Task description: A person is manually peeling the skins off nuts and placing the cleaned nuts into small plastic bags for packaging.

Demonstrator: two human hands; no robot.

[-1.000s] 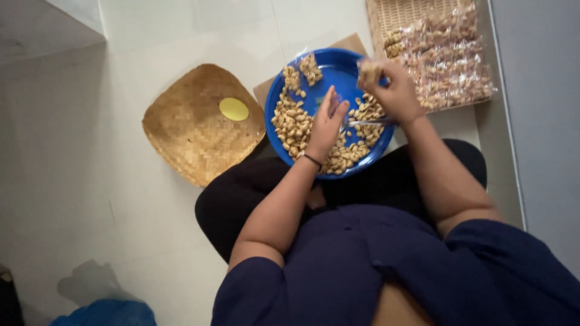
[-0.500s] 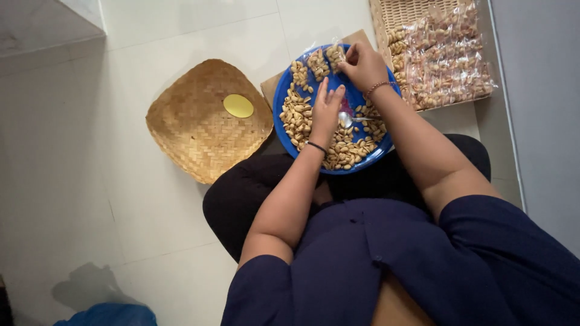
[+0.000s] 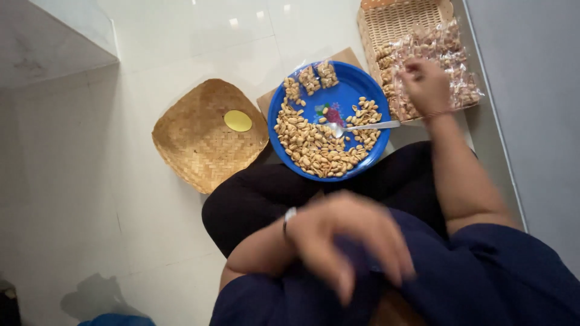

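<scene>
right hand (image 3: pixel 426 84) moved off plate (image 3: pixel 338 99) to packets (image 3: pixel 450 57), grip unclear | spoon (image 3: pixel 362 127) handle points right

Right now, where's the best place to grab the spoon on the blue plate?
Probably by the free handle end of the spoon, coming from the right. The handle pokes toward the blue plate's right rim, mostly clear of the peanuts, while its bowl lies among them at the middle.

The right hand (image 3: pixel 426 84) rests on packets (image 3: pixel 444 57) in the upper-right basket (image 3: pixel 399 21); the blurred left hand (image 3: pixel 353 238) hangs below the blue plate (image 3: pixel 338 99) of peanuts (image 3: pixel 311 145).
</scene>
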